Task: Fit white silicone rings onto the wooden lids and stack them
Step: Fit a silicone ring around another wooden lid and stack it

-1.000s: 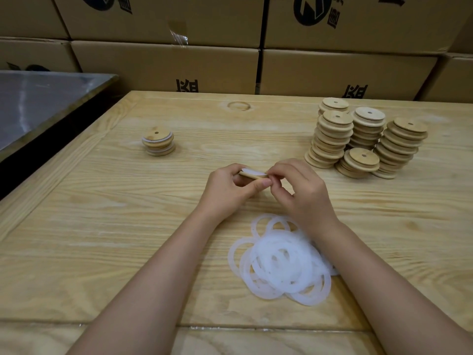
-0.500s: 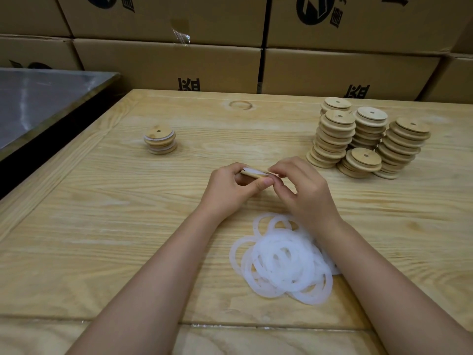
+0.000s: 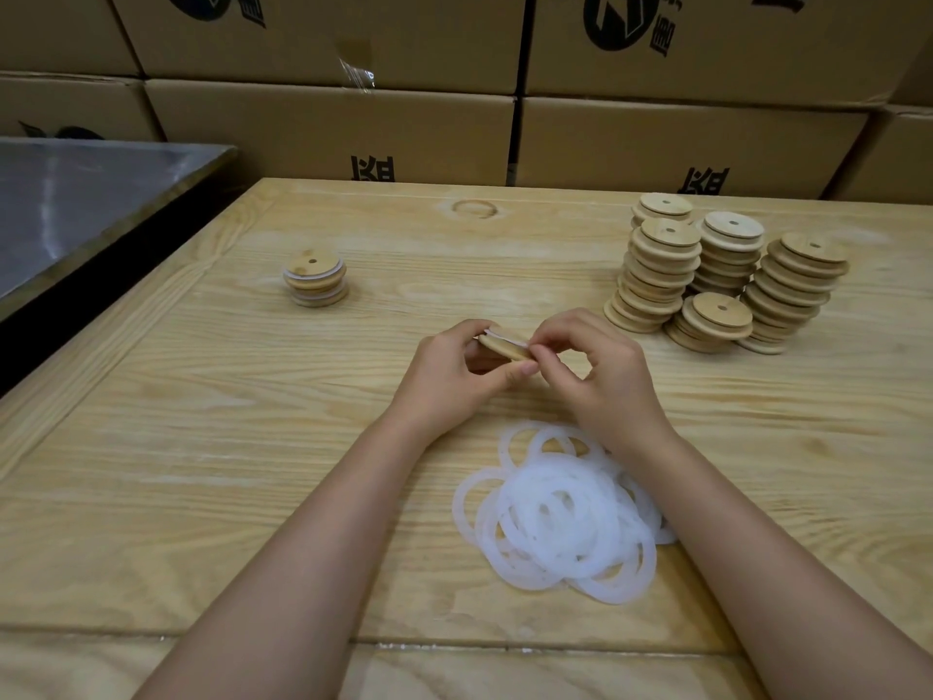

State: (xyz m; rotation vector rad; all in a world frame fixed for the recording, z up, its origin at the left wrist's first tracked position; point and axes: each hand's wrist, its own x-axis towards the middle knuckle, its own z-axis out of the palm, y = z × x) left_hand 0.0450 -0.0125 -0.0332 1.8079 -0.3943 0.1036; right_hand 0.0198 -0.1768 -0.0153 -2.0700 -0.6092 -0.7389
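My left hand (image 3: 447,371) grips a round wooden lid (image 3: 505,346) above the middle of the table, tilted with its near edge down. A white silicone ring (image 3: 500,336) lies around the lid's upper side. My right hand (image 3: 601,376) pinches the lid's right edge where the ring sits. A loose pile of white silicone rings (image 3: 560,517) lies on the table under my right wrist. A short stack of ringed lids (image 3: 316,280) stands at the left. Several tall stacks of bare wooden lids (image 3: 722,275) stand at the right.
The wooden table (image 3: 202,447) has a raised border on its left and near sides. A wall of cardboard boxes (image 3: 681,138) closes off the back. A steel-topped surface (image 3: 75,194) adjoins at the far left.
The lid has tilted more steeply in my hands, and my right fingers have shifted along its right edge. The stacks and the ring pile have not moved.
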